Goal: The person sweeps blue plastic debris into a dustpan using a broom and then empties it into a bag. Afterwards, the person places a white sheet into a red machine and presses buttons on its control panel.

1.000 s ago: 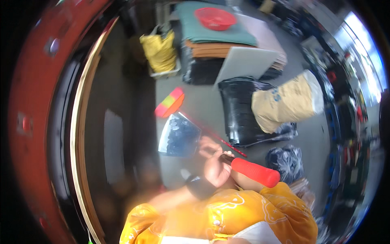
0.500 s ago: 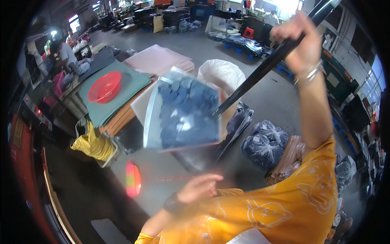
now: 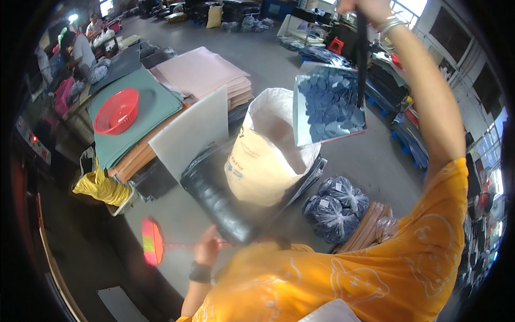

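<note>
My right hand [image 3: 367, 6] is raised at the top edge, shut on the dark handle of a flat dustpan [image 3: 328, 107]. The pan is loaded with several blue-grey cut pieces and hangs tilted just above and right of the open mouth of a cream woven sack [image 3: 265, 161]. My left hand [image 3: 206, 249] is low, near my orange shirt, and grips the thin red stick of a small red-and-orange broom [image 3: 152, 241] whose head rests on the grey floor. A black band sits on my left wrist.
A black plastic bag [image 3: 214, 196] lies against the sack, with two tied blue bags [image 3: 335, 206] to its right. Behind are a leaning pale sheet [image 3: 188, 131], green [image 3: 150, 112] and pink [image 3: 201, 72] sheet stacks, a red basket [image 3: 117, 110] and a yellow bag [image 3: 102, 188]. People sit at far left [image 3: 80, 51].
The dustpan went from the floor up into the air and now hangs over the sack's mouth. My right arm has swung higher; my left hand stays low with the broom.
</note>
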The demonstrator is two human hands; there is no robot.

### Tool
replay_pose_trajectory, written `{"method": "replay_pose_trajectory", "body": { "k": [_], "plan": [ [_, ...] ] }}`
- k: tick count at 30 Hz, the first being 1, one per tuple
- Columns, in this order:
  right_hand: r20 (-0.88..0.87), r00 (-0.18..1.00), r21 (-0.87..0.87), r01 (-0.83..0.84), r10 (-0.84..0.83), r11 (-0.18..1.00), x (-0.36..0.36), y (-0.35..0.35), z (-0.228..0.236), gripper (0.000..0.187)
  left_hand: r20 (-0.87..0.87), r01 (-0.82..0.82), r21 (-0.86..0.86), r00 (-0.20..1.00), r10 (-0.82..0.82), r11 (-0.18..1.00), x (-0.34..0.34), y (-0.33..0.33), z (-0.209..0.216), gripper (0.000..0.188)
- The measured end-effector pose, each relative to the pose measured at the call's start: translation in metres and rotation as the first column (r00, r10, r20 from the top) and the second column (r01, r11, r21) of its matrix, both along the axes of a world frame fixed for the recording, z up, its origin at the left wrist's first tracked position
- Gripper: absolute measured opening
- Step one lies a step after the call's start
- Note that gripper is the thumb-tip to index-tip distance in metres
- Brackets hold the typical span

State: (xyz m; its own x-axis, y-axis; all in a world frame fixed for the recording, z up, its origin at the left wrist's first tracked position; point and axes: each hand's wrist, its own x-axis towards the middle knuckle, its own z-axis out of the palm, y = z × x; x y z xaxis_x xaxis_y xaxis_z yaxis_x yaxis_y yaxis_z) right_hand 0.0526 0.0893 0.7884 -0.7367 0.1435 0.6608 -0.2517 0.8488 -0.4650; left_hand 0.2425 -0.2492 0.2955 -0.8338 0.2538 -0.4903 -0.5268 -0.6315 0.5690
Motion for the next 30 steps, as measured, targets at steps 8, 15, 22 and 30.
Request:
{"method": "replay_pose_trajectory", "body": {
  "k": [8, 15, 22, 30],
  "plan": [
    [0.463, 0.846, 0.345, -0.448, 0.266, 0.824, -0.081, -0.108, -0.097, 0.041, 0.176, -0.329, 0.468, 0.944, 0.279, 0.820, 0.078, -0.073, -0.122, 0.040],
    [0.288, 0.859, 0.853, -0.431, 0.424, 0.294, -0.106, -0.207, -0.088, 0.042, 0.203, -0.391, 0.185, 0.913, 0.354, 0.902, 0.124, -0.093, -0.081, 0.021],
    [0.366, 0.788, 0.717, -0.578, 0.495, 0.390, -0.023, -0.348, -0.062, 0.043, 0.122, -0.657, -0.069, 0.742, 0.660, 0.751, 0.160, -0.178, -0.011, 0.015],
    [0.342, 0.587, 0.206, -0.808, 0.734, 0.551, 0.045, -0.528, -0.123, 0.049, -0.474, -0.728, -0.430, 0.685, 0.553, 0.534, 0.126, -0.321, 0.117, 0.043]
  ]
}}
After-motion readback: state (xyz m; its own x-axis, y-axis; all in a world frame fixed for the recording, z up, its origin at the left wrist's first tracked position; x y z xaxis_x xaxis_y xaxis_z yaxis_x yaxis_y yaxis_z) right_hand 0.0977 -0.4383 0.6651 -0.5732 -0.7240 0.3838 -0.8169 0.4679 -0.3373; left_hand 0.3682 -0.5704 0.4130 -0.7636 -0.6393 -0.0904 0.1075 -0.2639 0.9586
